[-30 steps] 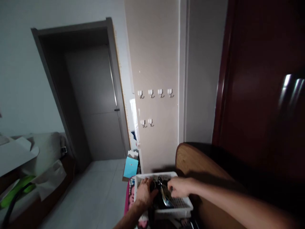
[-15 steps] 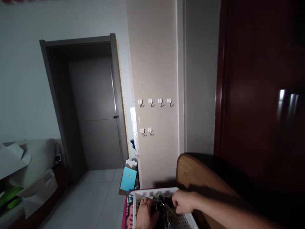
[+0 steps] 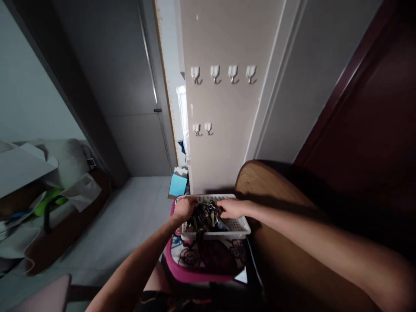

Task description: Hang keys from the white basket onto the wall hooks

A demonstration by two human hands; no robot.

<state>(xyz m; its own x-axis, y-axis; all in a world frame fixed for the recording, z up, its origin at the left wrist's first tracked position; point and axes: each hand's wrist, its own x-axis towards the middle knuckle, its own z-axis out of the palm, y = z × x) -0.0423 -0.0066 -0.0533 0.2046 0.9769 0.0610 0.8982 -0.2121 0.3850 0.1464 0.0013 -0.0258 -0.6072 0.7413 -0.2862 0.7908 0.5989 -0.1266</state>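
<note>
A white plastic basket (image 3: pixel 238 229) with slotted walls holds a heap of metal keys (image 3: pixel 206 216), some on rings. My left hand (image 3: pixel 185 209) is at the basket's back left corner, its fingers curled down beside the heap; whatever is in them is hidden. From the right, my right hand (image 3: pixel 231 208) reaches in with bent fingers closed at the edge of the keys. Its fingertips are partly hidden among them. Under the basket is a stool (image 3: pixel 188 275) with a pink rim and a patterned top.
White wall hooks (image 3: pixel 214 73) are fixed in two rows on the panel ahead. A wooden board (image 3: pixel 269 186) with a rounded edge stands close on the right. A blue box (image 3: pixel 178 185) stands on the floor behind the stool. At left is a cluttered sofa (image 3: pixel 69 160).
The view has tipped down, bringing the whole basket and stool into sight. My left hand has shifted from over the keys to the basket's back left corner. My right hand stays at the keys.
</note>
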